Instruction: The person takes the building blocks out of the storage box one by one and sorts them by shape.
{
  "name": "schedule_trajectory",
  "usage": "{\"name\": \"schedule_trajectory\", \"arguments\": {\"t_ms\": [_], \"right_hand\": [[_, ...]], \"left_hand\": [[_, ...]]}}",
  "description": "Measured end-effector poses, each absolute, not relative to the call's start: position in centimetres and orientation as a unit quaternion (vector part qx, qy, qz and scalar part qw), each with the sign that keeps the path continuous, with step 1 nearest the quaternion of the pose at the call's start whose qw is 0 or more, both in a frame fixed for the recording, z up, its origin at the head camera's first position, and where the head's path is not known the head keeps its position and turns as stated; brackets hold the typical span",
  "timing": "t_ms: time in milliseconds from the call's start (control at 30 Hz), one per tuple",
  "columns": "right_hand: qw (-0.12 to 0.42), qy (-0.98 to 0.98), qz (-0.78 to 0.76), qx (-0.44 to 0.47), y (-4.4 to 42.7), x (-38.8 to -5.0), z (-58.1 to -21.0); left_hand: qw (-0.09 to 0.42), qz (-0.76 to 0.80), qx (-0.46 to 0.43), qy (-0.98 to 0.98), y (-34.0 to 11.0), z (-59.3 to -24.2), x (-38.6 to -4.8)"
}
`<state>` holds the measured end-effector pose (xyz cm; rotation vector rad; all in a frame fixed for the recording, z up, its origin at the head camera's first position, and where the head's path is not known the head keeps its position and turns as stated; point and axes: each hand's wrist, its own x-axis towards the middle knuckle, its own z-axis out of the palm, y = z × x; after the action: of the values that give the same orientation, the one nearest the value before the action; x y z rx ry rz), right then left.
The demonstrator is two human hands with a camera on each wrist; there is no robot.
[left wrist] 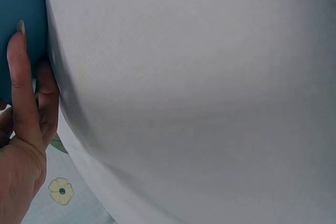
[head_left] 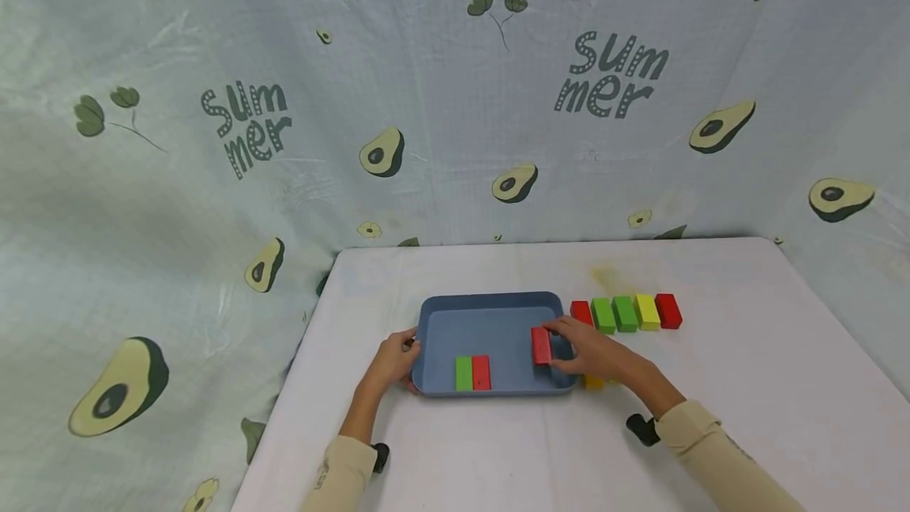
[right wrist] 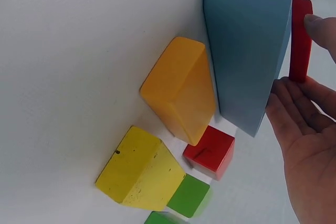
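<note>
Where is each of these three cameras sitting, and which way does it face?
Head: worn on the head, facing forward and down at the blue tray and patterned cloth; left hand, right hand and both sleeves show.
Left wrist: worn there, facing the tray's edge and mostly white tabletop; the left hand shows.
Right wrist: worn there, facing the tray's side and an orange block; the right hand shows.
Shared: head and right wrist both show the right hand pinching a red block.
</note>
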<state>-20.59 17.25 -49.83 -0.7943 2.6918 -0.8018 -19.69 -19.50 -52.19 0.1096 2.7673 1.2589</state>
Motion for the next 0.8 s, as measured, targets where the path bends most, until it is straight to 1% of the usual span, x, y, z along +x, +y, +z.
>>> {"name": "schedule_trajectory", "arguments": {"t_ms": [333, 800], "right_hand": [[0.108, 0.914, -0.277, -0.274, 17.7, -20.3, -49.5], [0.119, 0.913, -0.299, -0.25, 18.6, -20.5, -48.9]], "left_hand": [[0.053, 0.418, 0.031, 0.906, -19.5, -52.1, -19.5], [0.055, 0.417, 0.027, 0.907, -19.4, -52.2, -19.8]]}}
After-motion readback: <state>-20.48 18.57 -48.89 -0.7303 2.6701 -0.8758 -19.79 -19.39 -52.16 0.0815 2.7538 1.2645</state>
